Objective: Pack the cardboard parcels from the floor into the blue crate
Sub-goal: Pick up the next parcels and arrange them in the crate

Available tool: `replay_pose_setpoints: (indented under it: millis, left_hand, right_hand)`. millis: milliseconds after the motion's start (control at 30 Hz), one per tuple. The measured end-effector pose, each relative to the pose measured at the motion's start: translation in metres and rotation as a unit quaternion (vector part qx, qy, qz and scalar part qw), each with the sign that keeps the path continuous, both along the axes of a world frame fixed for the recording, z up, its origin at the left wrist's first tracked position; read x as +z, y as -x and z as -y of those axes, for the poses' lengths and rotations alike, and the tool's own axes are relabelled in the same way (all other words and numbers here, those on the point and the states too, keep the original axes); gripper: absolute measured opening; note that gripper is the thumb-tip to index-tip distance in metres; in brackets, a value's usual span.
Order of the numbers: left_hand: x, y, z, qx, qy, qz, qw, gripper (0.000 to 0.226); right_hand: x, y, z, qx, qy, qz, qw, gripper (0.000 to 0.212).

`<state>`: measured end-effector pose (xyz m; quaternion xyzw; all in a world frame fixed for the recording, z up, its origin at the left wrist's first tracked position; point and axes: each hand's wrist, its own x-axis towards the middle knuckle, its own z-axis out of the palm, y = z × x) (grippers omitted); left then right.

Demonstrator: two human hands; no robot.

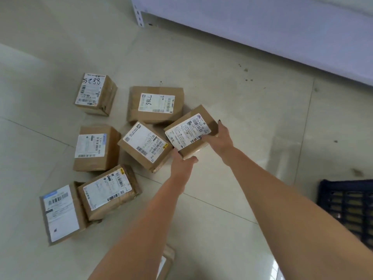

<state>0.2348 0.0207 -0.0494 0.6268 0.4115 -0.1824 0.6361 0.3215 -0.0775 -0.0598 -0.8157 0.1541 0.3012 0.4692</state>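
Several brown cardboard parcels with white labels lie scattered on the pale tiled floor. Both my hands grip one labelled parcel (189,132) at the right of the pile: my left hand (181,165) holds its near corner and my right hand (220,137) clasps its right side. This parcel sits tilted, slightly above its neighbours. Beside it lie a parcel (146,145) to the left and the parcel marked 7786 (156,104) behind. The dark blue crate (349,205) shows at the right edge, partly cut off.
More parcels lie at the left: one marked 5288 (94,93), one (94,148) below it, two overlapping (109,190) (60,213) near me. Another parcel (166,261) peeks from under my left forearm. A white shelf frame (139,13) stands at the back.
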Motion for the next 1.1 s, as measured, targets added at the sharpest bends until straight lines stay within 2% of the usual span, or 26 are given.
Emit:
replay_pose_setpoints:
  millis: [167, 300, 500, 600, 700, 767, 900, 1033, 1100]
  left_hand:
    - [0.026, 0.020, 0.005, 0.061, 0.019, -0.036, 0.997, 0.060]
    - [0.079, 0.045, 0.020, 0.051, 0.014, -0.015, 0.998, 0.063]
    - [0.176, 0.061, 0.052, -0.063, -0.066, 0.065, 0.994, 0.063]
    - [0.218, 0.056, 0.080, -0.150, -0.103, 0.098, 0.978, 0.059]
    - [0.248, 0.045, 0.118, -0.210, -0.113, 0.096, 0.966, 0.064]
    - [0.258, 0.042, 0.148, -0.245, -0.125, 0.109, 0.955, 0.070]
    - [0.273, 0.043, 0.209, -0.269, -0.136, 0.139, 0.943, 0.075]
    - [0.293, 0.065, 0.281, -0.233, -0.106, 0.156, 0.954, 0.083]
    - [0.305, 0.077, 0.323, -0.210, -0.081, 0.156, 0.962, 0.093]
  right_hand:
    - [0.034, 0.029, 0.023, -0.003, 0.048, -0.080, 0.996, 0.086]
    - [0.076, 0.075, 0.053, -0.059, 0.030, -0.147, 0.987, 0.089]
    - [0.170, 0.137, 0.098, -0.157, -0.064, -0.188, 0.967, 0.096]
    - [0.205, 0.157, 0.122, -0.198, -0.115, -0.204, 0.952, 0.087]
    - [0.226, 0.165, 0.152, -0.265, -0.150, -0.180, 0.935, 0.056]
    - [0.234, 0.168, 0.177, -0.293, -0.153, -0.154, 0.931, 0.049]
    - [0.247, 0.174, 0.237, -0.311, -0.157, -0.102, 0.932, 0.050]
    - [0.269, 0.191, 0.311, -0.289, -0.122, -0.068, 0.947, 0.066]
    - [0.284, 0.201, 0.354, -0.289, -0.139, -0.067, 0.945, 0.059]
